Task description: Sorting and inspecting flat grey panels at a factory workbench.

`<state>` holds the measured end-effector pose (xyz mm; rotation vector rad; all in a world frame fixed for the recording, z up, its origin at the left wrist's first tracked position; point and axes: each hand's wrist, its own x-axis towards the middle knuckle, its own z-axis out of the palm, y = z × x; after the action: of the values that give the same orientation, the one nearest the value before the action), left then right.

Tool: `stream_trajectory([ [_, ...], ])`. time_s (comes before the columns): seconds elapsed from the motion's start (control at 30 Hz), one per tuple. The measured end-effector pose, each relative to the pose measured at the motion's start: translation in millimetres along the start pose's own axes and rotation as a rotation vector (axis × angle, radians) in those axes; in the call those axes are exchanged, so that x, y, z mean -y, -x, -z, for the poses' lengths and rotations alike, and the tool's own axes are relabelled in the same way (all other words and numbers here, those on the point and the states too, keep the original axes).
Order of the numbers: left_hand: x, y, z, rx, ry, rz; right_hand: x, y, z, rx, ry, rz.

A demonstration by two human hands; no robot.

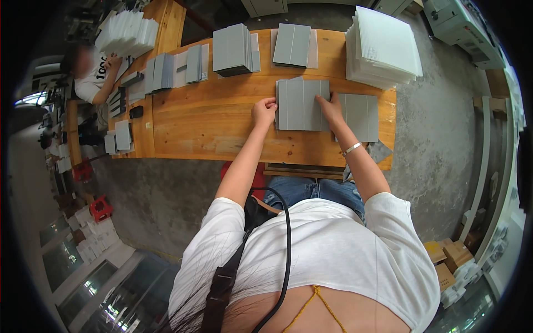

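A grey folding cover (302,105) with pale crease lines lies in front of me, above other flat grey pieces whose edges show at its left and top. My left hand (265,112) has its fingers curled at the left edge. At the right edge, my right hand (331,108) grips with the thumb on top; its other fingers are mostly hidden. Partly under my right wrist is another grey cover (361,114), lying flat on the wooden table (216,125).
A tall stack of white foam sheets (383,47) stands at the back right. Stacks of grey covers (231,49) line the far side. Another person (97,77) works at the far left beside white sheets (126,32). A red stool (100,208) stands on the floor.
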<state>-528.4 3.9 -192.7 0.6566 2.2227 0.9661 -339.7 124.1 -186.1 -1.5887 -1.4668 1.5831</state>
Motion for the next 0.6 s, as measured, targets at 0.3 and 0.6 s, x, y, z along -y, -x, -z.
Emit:
stream_trajectory([
  [0.3,2,4,-3,-0.03,0.046,-0.021,9,7,1,-0.031,0.108,0.043],
  [0.6,9,1,-7,-0.081,0.017,-0.038,7,10,-9,-0.055,0.146,0.092],
])
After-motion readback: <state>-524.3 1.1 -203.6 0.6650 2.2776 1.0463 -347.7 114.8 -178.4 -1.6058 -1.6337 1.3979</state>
